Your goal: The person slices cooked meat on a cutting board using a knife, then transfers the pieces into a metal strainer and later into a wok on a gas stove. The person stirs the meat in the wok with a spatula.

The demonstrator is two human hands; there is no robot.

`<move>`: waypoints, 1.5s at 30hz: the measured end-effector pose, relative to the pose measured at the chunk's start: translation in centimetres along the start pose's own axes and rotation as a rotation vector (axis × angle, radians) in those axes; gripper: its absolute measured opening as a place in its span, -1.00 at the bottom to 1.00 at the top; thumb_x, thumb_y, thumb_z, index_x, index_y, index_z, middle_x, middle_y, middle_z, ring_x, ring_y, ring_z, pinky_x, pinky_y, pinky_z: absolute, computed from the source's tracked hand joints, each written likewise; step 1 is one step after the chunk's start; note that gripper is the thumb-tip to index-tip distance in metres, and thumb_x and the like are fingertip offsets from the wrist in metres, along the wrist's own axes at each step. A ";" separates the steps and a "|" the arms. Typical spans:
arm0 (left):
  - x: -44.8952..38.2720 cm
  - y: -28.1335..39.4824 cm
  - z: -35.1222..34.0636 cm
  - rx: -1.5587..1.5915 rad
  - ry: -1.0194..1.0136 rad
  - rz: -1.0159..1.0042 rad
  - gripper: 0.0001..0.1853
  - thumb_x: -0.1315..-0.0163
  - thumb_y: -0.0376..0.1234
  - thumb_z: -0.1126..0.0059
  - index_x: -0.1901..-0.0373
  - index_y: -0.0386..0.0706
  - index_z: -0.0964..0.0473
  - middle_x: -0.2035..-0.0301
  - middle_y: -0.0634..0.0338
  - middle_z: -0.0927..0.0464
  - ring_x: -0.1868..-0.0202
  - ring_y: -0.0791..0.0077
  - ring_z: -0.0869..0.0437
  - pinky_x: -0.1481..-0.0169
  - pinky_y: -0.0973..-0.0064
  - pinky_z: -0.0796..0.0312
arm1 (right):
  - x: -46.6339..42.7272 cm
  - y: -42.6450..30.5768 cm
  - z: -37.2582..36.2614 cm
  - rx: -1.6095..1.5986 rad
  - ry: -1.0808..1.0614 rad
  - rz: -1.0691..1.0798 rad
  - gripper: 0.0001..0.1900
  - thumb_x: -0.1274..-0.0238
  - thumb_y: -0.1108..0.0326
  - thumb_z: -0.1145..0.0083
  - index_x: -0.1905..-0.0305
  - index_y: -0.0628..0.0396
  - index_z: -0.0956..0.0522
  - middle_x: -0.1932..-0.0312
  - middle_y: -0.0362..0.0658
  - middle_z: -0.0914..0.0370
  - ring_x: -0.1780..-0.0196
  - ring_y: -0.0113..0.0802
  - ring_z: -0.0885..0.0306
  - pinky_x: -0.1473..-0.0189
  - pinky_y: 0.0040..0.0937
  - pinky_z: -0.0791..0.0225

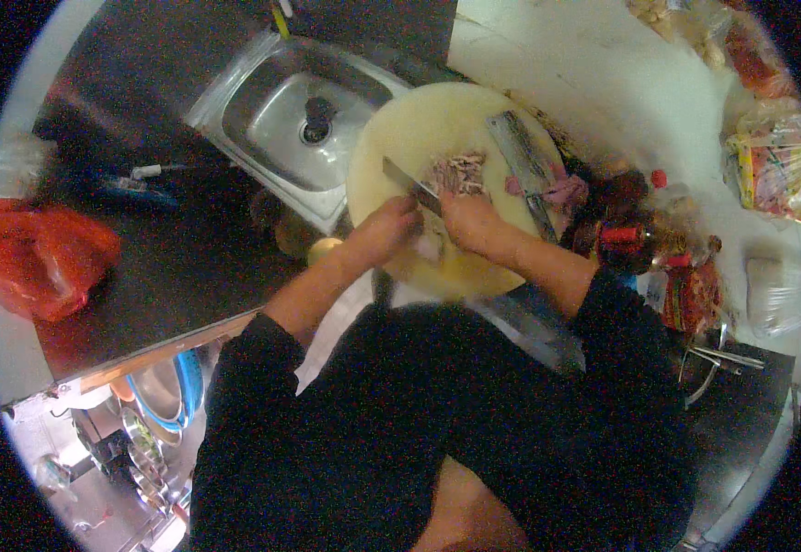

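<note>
My right hand (468, 217) is closed around the handle end of a knife (398, 174), whose blade slants up to the left. My left hand (392, 226) is beside the blade with its fingers curled; what lies under them is hidden. Both hands are over a round, pale cutting board (393, 131). A heap of sliced meat (461, 171) lies just beyond my right hand. A pale piece (431, 241), perhaps meat, lies between my wrists. Along the board's right side rests a cleaver (514, 141) with a dark handle, beside a pink piece (567, 190), blurred.
A steel sink (283, 121) adjoins the board's left. A red plastic bag (41, 255) sits on the dark counter (186, 255). Bottles and jars (621, 238) crowd the right, near plastic-wrapped packages (776, 162) and metal utensils (721, 355). Bowls and basins (159, 393) are below left.
</note>
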State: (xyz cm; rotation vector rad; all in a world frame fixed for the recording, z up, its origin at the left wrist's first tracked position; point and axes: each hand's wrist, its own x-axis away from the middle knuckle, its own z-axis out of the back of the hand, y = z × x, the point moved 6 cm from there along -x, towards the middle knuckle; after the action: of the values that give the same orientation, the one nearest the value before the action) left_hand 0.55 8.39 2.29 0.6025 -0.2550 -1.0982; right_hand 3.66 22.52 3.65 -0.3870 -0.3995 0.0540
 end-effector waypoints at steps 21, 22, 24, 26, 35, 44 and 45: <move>0.9 -0.3 -0.2 0.104 0.157 0.085 -0.72 -0.05 -0.42 -0.08 0.16 -0.28 -0.52 0.09 -0.17 -0.45 -0.02 -0.11 -0.48 -0.15 0.18 -0.38 | -2.2 -1.8 -0.5 -0.029 -0.009 0.069 -0.70 -0.29 0.34 0.15 0.00 0.32 -0.36 0.25 0.22 -0.59 0.17 0.15 -0.62 0.16 0.06 -0.48; 1.0 -0.7 -0.4 0.213 0.113 0.174 -0.72 -0.04 -0.43 -0.09 0.17 -0.28 -0.51 0.09 -0.17 -0.45 -0.02 -0.11 -0.48 -0.15 0.18 -0.38 | -2.1 -1.9 0.5 -0.058 0.020 0.110 -0.71 -0.29 0.34 0.15 0.00 0.32 -0.36 0.23 0.23 -0.59 0.16 0.15 -0.62 0.16 0.05 -0.48; 1.3 -1.1 -0.7 0.343 0.064 0.288 -0.72 -0.03 -0.43 -0.09 0.17 -0.28 -0.51 0.09 -0.17 -0.45 -0.02 -0.12 -0.48 -0.14 0.17 -0.38 | -0.9 -1.5 2.4 0.036 0.005 0.127 -0.71 -0.30 0.34 0.18 -0.01 0.28 -0.35 0.31 0.23 -0.58 0.22 0.18 -0.61 0.21 0.08 -0.45; 1.5 -1.0 -0.7 0.330 0.068 0.291 -0.71 -0.03 -0.42 -0.10 0.17 -0.28 -0.51 0.09 -0.16 -0.45 -0.02 -0.12 -0.47 -0.14 0.16 -0.38 | 0.3 -0.9 2.9 0.081 -0.084 0.138 -0.72 -0.30 0.34 0.19 -0.01 0.26 -0.35 0.34 0.24 -0.57 0.24 0.20 -0.59 0.23 0.10 -0.43; 1.6 -0.9 -1.4 0.014 -0.026 0.134 -0.64 -0.09 -0.42 -0.13 0.01 -0.20 -0.47 -0.08 -0.13 -0.42 -0.16 -0.11 -0.40 -0.25 0.16 -0.33 | -3.3 -2.7 0.8 -0.018 -0.037 0.113 -0.73 -0.26 0.34 0.13 0.02 0.25 -0.39 0.26 0.20 -0.58 0.18 0.15 -0.60 0.17 0.09 -0.43; 2.2 -0.6 -1.3 0.007 0.082 0.155 -0.62 -0.08 -0.44 -0.12 0.01 -0.18 -0.49 -0.07 -0.09 -0.44 -0.14 -0.08 -0.42 -0.23 0.14 -0.34 | -0.7 -2.0 1.3 0.141 -0.202 0.205 -0.73 -0.31 0.30 0.16 0.05 0.25 -0.43 0.27 0.20 -0.60 0.17 0.16 -0.61 0.13 0.07 -0.46; 2.2 -0.8 -1.5 -0.012 0.057 0.163 -0.63 -0.08 -0.44 -0.12 0.01 -0.19 -0.49 -0.06 -0.09 -0.45 -0.13 -0.08 -0.43 -0.21 0.14 -0.35 | -1.2 -2.4 0.6 0.110 -0.179 0.182 -0.72 -0.30 0.29 0.16 0.05 0.25 -0.43 0.28 0.19 -0.60 0.18 0.16 -0.61 0.14 0.07 -0.46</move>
State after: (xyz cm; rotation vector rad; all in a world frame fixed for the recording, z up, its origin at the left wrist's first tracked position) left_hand 1.65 6.72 0.39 0.5914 -0.2435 -0.9232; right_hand 2.28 20.38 4.62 -0.3103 -0.5344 0.2881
